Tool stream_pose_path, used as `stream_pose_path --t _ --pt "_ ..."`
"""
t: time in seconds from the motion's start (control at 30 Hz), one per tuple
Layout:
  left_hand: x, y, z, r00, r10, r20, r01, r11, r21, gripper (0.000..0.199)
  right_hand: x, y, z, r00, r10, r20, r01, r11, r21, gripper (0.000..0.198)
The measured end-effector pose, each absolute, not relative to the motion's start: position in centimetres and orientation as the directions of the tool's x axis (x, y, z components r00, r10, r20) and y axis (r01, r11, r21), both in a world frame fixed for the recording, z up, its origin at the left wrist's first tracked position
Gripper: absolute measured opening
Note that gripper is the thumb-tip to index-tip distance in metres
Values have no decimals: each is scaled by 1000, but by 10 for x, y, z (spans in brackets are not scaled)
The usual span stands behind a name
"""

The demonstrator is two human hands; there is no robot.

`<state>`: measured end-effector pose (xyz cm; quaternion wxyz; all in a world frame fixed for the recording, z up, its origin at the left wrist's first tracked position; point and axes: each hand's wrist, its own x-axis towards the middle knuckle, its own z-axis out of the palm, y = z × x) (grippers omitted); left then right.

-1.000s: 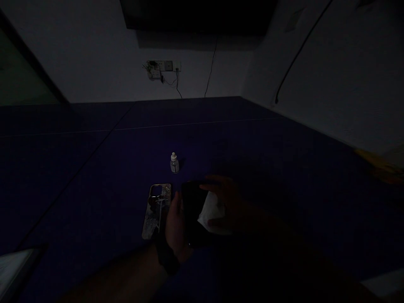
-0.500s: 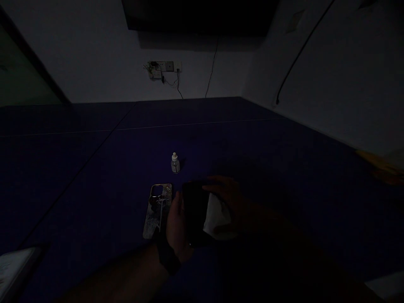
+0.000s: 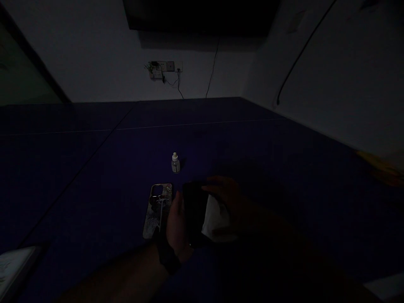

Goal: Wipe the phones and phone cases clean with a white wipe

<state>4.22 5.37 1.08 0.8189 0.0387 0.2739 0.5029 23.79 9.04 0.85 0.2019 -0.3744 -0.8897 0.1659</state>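
In the dim head view, my left hand (image 3: 177, 223), with a dark watch on its wrist, grips a black phone (image 3: 194, 210) along its left edge. My right hand (image 3: 229, 198) is curled over the phone's right side and holds a white cloth or tissue (image 3: 216, 219) against it. Shadow hides part of the right fingers. Left of the phone, a patterned phone case (image 3: 155, 212) with a large camera cutout lies on the dark blue surface, partly behind my left hand. Beyond them a small white-capped bottle (image 3: 176, 165) stands upright.
The dark blue surface (image 3: 202, 143) reaches back to a wall with sockets (image 3: 166, 67) and hanging cables. A dark screen (image 3: 202, 17) is mounted above. At the lower left lies a white box-like thing (image 3: 15, 269); something yellow (image 3: 378, 164) is at the right edge.
The white cloth has shifted very slightly left on the phone with my right hand. My left hand, the phone case and the bottle stay in place.
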Motion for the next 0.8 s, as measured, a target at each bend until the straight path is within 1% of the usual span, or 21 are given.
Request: stream_pose_path --t 0.07,0.17,0.27,0.33,0.4,0.5,0.57,0.63,0.8 --pt "42 54 9 353 839 -413 -796 502 338 56 228 85 9 -679 701 218 565 688 -455 104" --pt "42 55 6 373 831 -413 -786 519 335 56 211 79 2 -639 732 236 593 665 -454 103" --pt "43 55 7 387 833 -395 -784 523 334 55 211 84 -6 -543 779 312 638 625 -451 89" --pt "43 54 8 384 847 -366 -792 506 340 54 222 90 -6 -512 787 343 634 616 -467 82" --pt "42 54 8 376 855 -359 -801 494 338 52 234 93 -2 -567 775 280 615 624 -482 88" --pt "41 54 8 380 840 -388 -798 510 321 53 238 91 2 -645 740 189 592 641 -489 107" --pt "41 55 7 384 831 -403 -794 520 316 58 228 87 0 -650 736 188 591 645 -483 114" --pt "42 56 8 381 830 -407 -794 519 315 59 216 83 -6 -630 745 218 604 647 -465 115" --pt "42 55 7 378 849 -368 -797 501 337 57 221 90 -9 -490 808 328 687 589 -425 86"
